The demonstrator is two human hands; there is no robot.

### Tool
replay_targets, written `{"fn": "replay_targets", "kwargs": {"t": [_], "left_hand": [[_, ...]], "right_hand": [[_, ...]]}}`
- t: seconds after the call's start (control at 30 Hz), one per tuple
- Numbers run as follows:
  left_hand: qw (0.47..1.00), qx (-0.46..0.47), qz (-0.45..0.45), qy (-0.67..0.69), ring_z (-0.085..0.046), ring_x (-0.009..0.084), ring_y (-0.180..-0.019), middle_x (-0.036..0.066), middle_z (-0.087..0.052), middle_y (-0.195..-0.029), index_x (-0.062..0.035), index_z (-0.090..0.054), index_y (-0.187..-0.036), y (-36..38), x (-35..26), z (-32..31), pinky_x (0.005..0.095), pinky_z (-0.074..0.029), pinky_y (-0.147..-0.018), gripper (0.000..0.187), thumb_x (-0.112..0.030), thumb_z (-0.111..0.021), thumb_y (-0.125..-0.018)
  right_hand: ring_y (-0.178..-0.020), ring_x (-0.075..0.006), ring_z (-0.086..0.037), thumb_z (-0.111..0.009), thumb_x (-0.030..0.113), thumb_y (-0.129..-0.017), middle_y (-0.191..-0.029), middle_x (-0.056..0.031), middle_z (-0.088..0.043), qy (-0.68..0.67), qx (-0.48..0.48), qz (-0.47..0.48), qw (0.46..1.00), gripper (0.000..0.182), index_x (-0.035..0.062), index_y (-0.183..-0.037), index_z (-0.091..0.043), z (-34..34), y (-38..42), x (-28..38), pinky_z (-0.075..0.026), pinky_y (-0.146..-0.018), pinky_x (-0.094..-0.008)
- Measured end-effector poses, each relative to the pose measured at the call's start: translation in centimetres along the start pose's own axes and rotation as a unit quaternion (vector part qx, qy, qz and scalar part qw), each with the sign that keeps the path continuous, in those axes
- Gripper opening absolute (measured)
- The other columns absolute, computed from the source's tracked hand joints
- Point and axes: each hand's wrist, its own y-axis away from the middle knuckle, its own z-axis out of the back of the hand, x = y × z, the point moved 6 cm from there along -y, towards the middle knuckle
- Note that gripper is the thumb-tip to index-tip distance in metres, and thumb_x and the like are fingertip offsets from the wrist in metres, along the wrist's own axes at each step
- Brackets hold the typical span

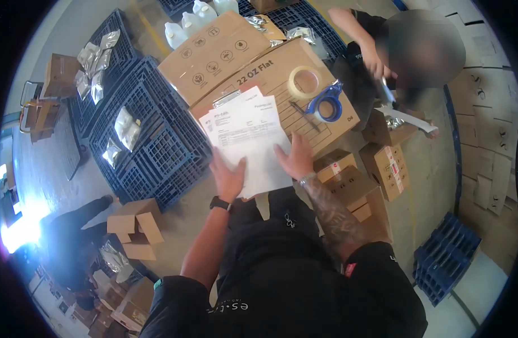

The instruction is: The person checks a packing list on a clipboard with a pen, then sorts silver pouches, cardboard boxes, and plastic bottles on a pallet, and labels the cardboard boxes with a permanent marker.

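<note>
A stack of printed papers (249, 141), the top sheet headed as a packing list, lies on a brown clipboard (236, 89) whose metal clip shows at the top. My left hand (229, 173) grips the stack's lower left edge, thumb over the sheets. At the right edge, my right hand (296, 156) holds the papers with its thumb along the margin. Beneath is a large cardboard box (332, 121) marked "22 OZ Flat". A pen (305, 116), a roll of clear tape (304, 80) and a blue tape dispenser (327, 105) rest on it, right of the papers.
Blue plastic pallets (149, 163) with silver pouches (126, 128) spread to the left. White jugs (192, 23) stand behind the boxes. At upper right a co-worker (363, 42) handles a white strip over an open box (385, 127). Another person (67, 242) bends at lower left.
</note>
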Motion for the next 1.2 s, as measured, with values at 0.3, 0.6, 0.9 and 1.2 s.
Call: {"fn": "replay_targets", "kwargs": {"t": [0.3, 0.6, 0.9, 1.2], "left_hand": [[0.998, 0.012, -0.068, 0.009, -0.022, 0.0488, -0.138, 0.034, -0.026, -0.146, 0.0057, -0.037, -0.139, 2.0, -1.5, -0.2, 0.055, -0.023, -0.111, 0.082, -0.034, -0.074, -0.077], [0.991, 0.113, -0.073, -0.014, -0.021, 0.0434, -0.141, 0.031, -0.038, -0.141, 0.0047, -0.024, -0.144, 1.8, -2.2, 0.2, 0.0591, -0.019, -0.111, 0.087, -0.029, -0.073, -0.079], [0.855, 0.129, -0.059, 0.5, -0.052, 0.0202, -0.114, 0.011, -0.053, -0.121, 0.003, -0.04, -0.131, -2.7, -5.8, 5.3, 0.0356, -0.042, -0.099, 0.062, 0.004, -0.07, -0.076], [0.89, 0.075, -0.194, 0.406, -0.055, 0.0203, -0.102, 0.012, -0.056, -0.111, -0.0006, -0.048, -0.113, -0.3, -8.1, 8.7, 0.0342, -0.046, -0.086, 0.04, 0.001, -0.062, -0.075]], "right_hand": [[-0.1, -0.0359, -0.056, -0.076, 0.033, -0.073, -0.11, -0.0216, -0.056, -0.008, 0.026, -0.123, 0.992, 0.066, -0.0026, -0.12, -0.047, -2.2, 0.1, -2.8, -0.046, -0.088, -0.0435], [-0.098, -0.0247, -0.062, -0.073, 0.02, -0.079, -0.101, -0.0153, -0.065, -0.178, 0.097, -0.196, 0.959, 0.04, -0.0041, -0.108, -0.059, 0.8, 1.1, -3.7, -0.049, -0.085, -0.034], [-0.095, -0.0144, -0.062, -0.061, 0.004, -0.088, -0.103, -0.0079, -0.068, -0.36, 0.134, 0.001, 0.923, 0.024, -0.0021, -0.112, -0.061, 5.7, 2.1, 3.4, -0.048, -0.084, -0.0294], [-0.098, -0.0137, -0.054, -0.057, -0.008, -0.084, -0.101, -0.0071, -0.057, -0.441, 0.016, 0.045, 0.896, 0.018, 0.0034, -0.097, -0.052, 7.6, 2.2, 5.2, -0.044, -0.086, -0.0285]]}}
